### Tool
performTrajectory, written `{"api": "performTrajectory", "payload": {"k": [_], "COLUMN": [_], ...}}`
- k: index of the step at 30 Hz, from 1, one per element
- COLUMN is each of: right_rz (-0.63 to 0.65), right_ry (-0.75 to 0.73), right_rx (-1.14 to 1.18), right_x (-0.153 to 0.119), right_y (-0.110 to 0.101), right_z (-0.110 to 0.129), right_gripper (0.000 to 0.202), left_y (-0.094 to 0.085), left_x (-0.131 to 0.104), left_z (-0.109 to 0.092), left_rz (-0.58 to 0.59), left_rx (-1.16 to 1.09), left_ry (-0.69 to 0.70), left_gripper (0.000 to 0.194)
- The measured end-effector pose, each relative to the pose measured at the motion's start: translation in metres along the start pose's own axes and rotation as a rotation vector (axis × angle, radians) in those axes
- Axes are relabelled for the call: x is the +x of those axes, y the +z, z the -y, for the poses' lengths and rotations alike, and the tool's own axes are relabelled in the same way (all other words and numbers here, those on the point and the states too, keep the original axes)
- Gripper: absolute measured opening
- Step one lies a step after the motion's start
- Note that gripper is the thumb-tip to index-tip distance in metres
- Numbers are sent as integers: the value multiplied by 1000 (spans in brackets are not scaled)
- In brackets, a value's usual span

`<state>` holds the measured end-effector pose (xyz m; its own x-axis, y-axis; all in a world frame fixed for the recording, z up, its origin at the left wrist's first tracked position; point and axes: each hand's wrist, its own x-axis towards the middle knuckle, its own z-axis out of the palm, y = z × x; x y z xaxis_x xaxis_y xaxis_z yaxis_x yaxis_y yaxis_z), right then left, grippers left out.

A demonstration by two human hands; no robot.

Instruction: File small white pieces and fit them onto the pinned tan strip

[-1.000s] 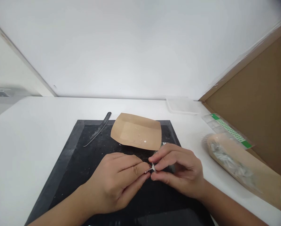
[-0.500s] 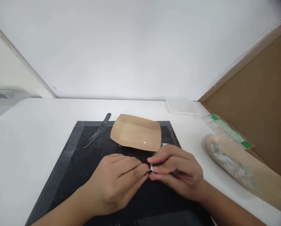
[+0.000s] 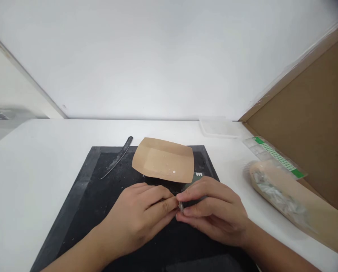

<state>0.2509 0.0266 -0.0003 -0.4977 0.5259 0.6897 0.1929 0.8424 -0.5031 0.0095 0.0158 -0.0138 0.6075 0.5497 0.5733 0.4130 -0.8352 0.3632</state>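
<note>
Fingertip to fingertip, my left hand and my right hand meet over the black mat. Between them is a tiny pale, shiny piece, too small and too covered to name. The thumb and fingers of my right hand pinch it. My left hand is closed at its other side, and its fingertips are mostly hidden. Just beyond the hands sits a shallow brown paper tray with a small white dot and a few crumbs inside.
Left of the tray lies a pair of dark tweezers. Several small white ovals sit behind my right hand. At right are a paper tray of small clear packets, a green-marked plastic sheet and a translucent lid.
The fingers of my right hand have shifted around the small piece, which now looks turned and more covered. The white ovals behind that hand show more fully.
</note>
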Motion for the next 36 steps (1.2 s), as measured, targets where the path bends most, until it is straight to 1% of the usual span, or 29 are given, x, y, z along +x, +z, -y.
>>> {"api": "performTrajectory", "payload": {"k": [4, 6, 9, 11, 14, 16, 19, 24, 30, 36], "right_rz": [67, 122, 210, 268, 344, 370, 375, 394, 423, 407], "right_ry": [-5, 0, 24, 47, 73, 81, 84, 113, 129, 126], "right_rx": [-39, -66, -98, -101, -95, -95, -113, -88, -83, -87], "right_x": [2, 2, 1, -1, -4, -5, -5, -7, -10, -10], "right_y": [-9, -14, -19, -19, -17, -16, -14, -11, -8, -7], "right_z": [-5, -8, -13, -16, -18, -19, -20, -20, -21, -22], "right_gripper": [21, 20, 20, 23, 26, 26, 22, 13, 14, 14], "left_y": [0, 1, 2, 2, 4, 5, 5, 5, 7, 7], "left_x": [1, 0, -2, -4, -7, -7, -7, -6, -8, -8], "left_z": [3, 4, 7, 8, 9, 9, 8, 8, 9, 9], "left_rz": [-8, 17, 146, 238, 307, 314, 301, 323, 340, 335], "left_rx": [-39, -50, -52, -40, -26, -17, -14, -26, -21, -11], "left_ry": [-55, -81, -150, -189, -198, -188, -179, -193, -214, -204], "left_gripper": [17, 22, 27, 26, 20, 15, 11, 10, 9, 12]}}
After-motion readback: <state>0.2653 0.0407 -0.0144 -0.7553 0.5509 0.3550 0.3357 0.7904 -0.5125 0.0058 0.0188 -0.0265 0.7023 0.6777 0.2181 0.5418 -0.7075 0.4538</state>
